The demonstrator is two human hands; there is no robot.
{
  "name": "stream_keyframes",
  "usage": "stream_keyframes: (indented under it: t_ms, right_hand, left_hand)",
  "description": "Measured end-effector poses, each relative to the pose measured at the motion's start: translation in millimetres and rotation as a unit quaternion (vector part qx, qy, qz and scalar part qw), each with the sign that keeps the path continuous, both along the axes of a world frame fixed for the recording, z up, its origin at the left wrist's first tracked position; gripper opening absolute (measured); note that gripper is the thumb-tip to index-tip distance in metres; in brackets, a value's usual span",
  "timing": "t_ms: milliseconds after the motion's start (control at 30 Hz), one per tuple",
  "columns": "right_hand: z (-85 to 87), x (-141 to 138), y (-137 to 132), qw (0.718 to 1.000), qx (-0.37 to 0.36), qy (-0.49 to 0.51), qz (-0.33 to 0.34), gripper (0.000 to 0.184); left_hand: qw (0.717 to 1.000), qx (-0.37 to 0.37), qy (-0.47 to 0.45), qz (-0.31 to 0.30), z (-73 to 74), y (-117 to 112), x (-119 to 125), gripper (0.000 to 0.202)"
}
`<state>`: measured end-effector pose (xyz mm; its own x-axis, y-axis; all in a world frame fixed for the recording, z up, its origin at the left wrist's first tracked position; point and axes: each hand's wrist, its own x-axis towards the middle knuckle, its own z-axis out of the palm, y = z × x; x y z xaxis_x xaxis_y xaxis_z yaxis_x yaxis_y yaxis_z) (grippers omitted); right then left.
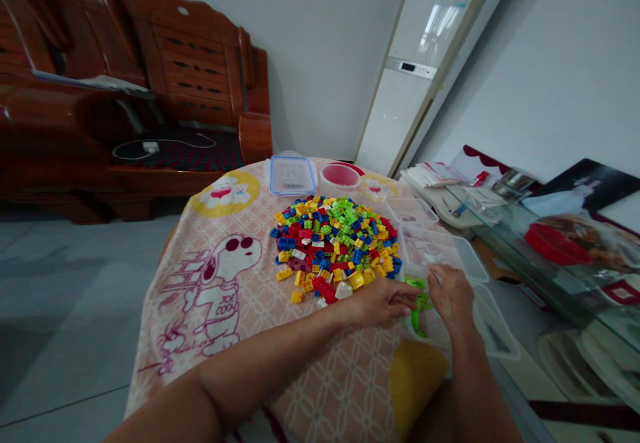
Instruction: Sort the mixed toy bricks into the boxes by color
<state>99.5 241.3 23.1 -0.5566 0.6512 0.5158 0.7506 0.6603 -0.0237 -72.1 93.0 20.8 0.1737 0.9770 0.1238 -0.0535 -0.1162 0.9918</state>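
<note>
A large pile of toy building blocks (327,236) in red, yellow, blue, green and white lies on the table. My left hand (387,302) reaches past the pile's near right side, fingers stretched toward a clear plastic container (440,333). Light green blocks (421,306) sit in that container, close to my left fingertips. Over the same container is my right hand (453,295), its fingers curled together. Whatever those fingers hold, if anything, is hidden. Another clear container (465,256) stands just beyond my right hand.
A blue-rimmed clear box (293,176) and a pink round tub (340,176) stand at the table's far edge. A patterned cloth (320,376) covers the table. To the right, a glass-topped stand (500,223) holds a red bowl (557,244). A wooden bench (190,70) is behind, left.
</note>
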Motion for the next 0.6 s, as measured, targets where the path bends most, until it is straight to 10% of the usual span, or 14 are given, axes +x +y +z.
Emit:
stream_keyframes:
  t_ms: [267, 433, 600]
  right_hand:
    - [-1.2, 1, 1, 1.0, -0.007, 0.015, 0.007, 0.03]
    - [-1.0, 0, 2, 1.0, -0.017, 0.021, 0.007, 0.031]
    - [0.3, 0, 0, 0.999, -0.02, 0.024, 0.01, 0.032]
  left_hand:
    - [0.916, 0.095, 0.351, 0.171, 28.5, -3, -50, 0.029]
    - [0.824, 0.028, 0.497, 0.271, 44.4, -10, -109, 0.021]
    - [0.799, -0.054, 0.543, 0.253, 53.5, -29, -158, 0.017]
